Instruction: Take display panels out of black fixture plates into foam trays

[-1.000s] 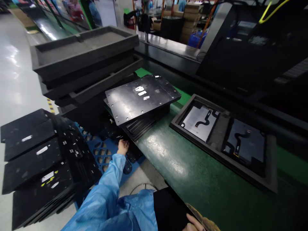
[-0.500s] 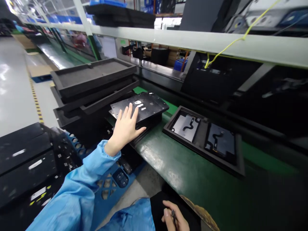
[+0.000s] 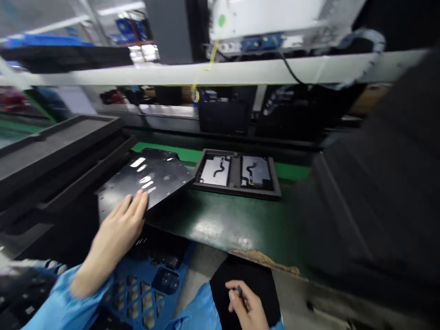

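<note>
My left hand (image 3: 120, 225) is at the near edge of a flat dark panel (image 3: 163, 176) with small white labels and holes along its border. Its fingers lie over the top face, and the thumb is hidden below the edge. The panel sits tilted at the left end of the green bench. Low in front of my body, my right hand (image 3: 249, 306) is closed around a small dark object (image 3: 241, 295), mostly covered by the fingers. To the right of the panel, a grey foam tray (image 3: 234, 176) holds two flat metal parts (image 3: 215, 170) with black curved strips.
Dark foam trays (image 3: 62, 142) are stacked at the left. A blue plastic pallet (image 3: 137, 293) lies below the bench (image 3: 220, 220), whose front edge is chipped. Large dark blocks rise at the right, and a white beam (image 3: 172, 75) crosses above with a yellow cord.
The view has turned to the right. My left hand has gone from lying spread on the panel to its near edge, with the thumb now underneath. The right hand keeps its small object.
</note>
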### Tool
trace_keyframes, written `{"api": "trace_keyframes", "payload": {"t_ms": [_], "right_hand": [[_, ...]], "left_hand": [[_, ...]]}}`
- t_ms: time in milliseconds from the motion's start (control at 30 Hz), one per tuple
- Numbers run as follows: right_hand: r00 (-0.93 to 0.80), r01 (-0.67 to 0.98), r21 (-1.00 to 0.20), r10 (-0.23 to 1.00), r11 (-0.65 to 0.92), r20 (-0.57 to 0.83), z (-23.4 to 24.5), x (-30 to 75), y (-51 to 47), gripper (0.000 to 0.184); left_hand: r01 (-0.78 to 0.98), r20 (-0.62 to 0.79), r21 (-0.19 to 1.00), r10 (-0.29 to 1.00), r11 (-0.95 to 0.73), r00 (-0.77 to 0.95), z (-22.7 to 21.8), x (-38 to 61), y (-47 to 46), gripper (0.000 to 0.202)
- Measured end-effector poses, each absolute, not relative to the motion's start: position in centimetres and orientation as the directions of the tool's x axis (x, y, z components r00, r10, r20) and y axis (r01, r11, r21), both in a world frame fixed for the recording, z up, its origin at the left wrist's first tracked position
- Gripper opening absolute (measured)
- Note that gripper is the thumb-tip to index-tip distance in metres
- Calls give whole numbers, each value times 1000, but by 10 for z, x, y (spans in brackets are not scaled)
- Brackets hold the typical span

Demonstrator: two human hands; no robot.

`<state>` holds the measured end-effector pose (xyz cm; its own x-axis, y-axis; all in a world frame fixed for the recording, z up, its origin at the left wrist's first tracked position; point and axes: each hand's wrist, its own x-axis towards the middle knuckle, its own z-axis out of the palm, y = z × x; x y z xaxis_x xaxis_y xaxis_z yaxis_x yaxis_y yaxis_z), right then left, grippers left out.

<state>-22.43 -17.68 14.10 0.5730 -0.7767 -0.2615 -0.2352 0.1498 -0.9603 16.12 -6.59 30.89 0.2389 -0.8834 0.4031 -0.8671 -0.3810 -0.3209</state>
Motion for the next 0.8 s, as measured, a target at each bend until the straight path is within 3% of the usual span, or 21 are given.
{"api": "trace_keyframes", "payload": {"t_ms": [200,367,467,633,800], "right_hand": [[600,-233,-958,-750,168,-278,163,-239,-197,52],[508,-138,-970,-827,200,-243,161,-256,-202,44],[409,-83,-969,-879,232,-246,148,-274,-196,44],[165,-154,-929,-918,337,-360,140,-298,-186,55],[124,-65,-913,-904,403,-408,148,-308,-191,58]], "left_hand": [[-948,371,-319,-919,13,-137,337,132,-39,76],[-864,254,-327,-845,382,-470,311,80,-70,78],[-845,275,-280,-806,455,-525,283,47,-95,69],[-825,300,-263,-770,500,-563,242,-4,-147,50],[-867,232,-218,-839,448,-492,209,-25,-180,54]]}}
